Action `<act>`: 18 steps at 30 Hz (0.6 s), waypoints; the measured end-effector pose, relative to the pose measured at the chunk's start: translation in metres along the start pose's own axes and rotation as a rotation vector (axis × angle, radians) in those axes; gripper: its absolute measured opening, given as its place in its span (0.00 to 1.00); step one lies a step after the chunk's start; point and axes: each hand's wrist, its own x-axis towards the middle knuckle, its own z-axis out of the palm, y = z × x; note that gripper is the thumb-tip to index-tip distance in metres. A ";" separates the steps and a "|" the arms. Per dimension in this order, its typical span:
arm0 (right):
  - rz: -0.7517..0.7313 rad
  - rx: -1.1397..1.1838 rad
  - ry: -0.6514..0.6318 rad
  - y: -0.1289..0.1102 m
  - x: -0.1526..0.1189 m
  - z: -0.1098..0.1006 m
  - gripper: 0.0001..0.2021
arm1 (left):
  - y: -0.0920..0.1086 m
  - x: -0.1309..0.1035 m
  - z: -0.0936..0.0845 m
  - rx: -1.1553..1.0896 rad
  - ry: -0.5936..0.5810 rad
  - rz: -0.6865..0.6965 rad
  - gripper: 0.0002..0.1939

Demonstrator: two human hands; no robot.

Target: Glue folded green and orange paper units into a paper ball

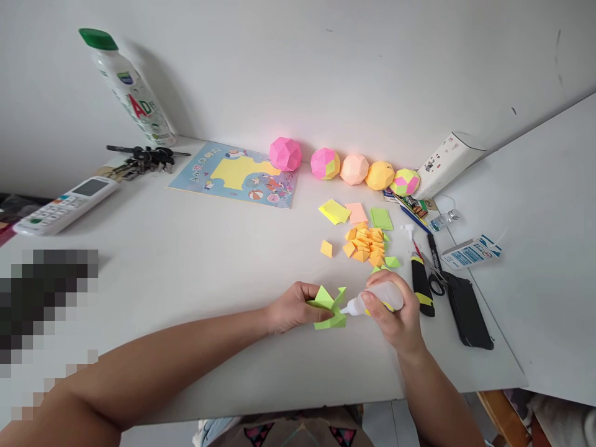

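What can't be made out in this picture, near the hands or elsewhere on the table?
All in the head view:
- Part of the green paper piece: hidden by the left hand.
- The squeeze bottle's markings: partly covered by the right hand.
- Any drop at its nozzle tip: too small.
- Fine print on the blue-and-white carton: too small.
- Dark item at far left: cut off by the edge.

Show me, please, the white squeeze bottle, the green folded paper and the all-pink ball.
White squeeze bottle [390, 293]: head view, its body.
Green folded paper [335, 321]: head view, its lower flap.
All-pink ball [285, 154]: head view, its front middle.
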 end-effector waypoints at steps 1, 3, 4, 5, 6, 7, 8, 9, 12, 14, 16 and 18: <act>0.003 0.003 -0.006 0.000 0.000 -0.001 0.06 | 0.001 0.000 0.000 -0.002 0.003 -0.003 0.08; 0.008 0.014 -0.005 0.000 0.001 -0.002 0.05 | 0.002 0.000 0.001 -0.002 0.011 -0.009 0.08; 0.009 0.024 0.000 0.000 0.001 -0.002 0.05 | 0.002 0.000 0.001 -0.001 0.013 -0.012 0.08; 0.007 0.037 0.009 0.000 0.001 -0.002 0.05 | 0.003 0.000 0.001 0.001 0.013 -0.014 0.09; 0.003 0.050 0.018 0.000 0.001 -0.002 0.05 | 0.003 0.000 0.001 0.002 0.012 -0.014 0.09; -0.003 0.060 0.026 0.000 0.001 -0.001 0.05 | 0.002 0.000 0.001 0.003 0.008 -0.013 0.09; -0.009 0.066 0.030 0.000 0.000 0.000 0.05 | 0.002 0.000 0.001 0.003 0.003 -0.010 0.09; -0.014 0.067 0.029 0.000 0.000 0.001 0.05 | 0.001 0.000 0.000 0.002 -0.002 -0.006 0.09; -0.015 0.054 0.015 -0.001 -0.001 0.004 0.05 | 0.000 0.000 0.000 0.000 -0.004 0.006 0.09; 0.004 0.045 0.011 -0.001 -0.001 0.003 0.06 | 0.000 0.000 0.000 -0.003 0.001 0.006 0.09; 0.035 0.052 0.028 0.001 0.000 -0.001 0.06 | -0.001 0.000 0.000 -0.012 0.015 -0.002 0.09; 0.070 0.115 0.088 0.004 0.002 -0.007 0.06 | -0.002 0.001 0.000 -0.027 0.030 -0.008 0.10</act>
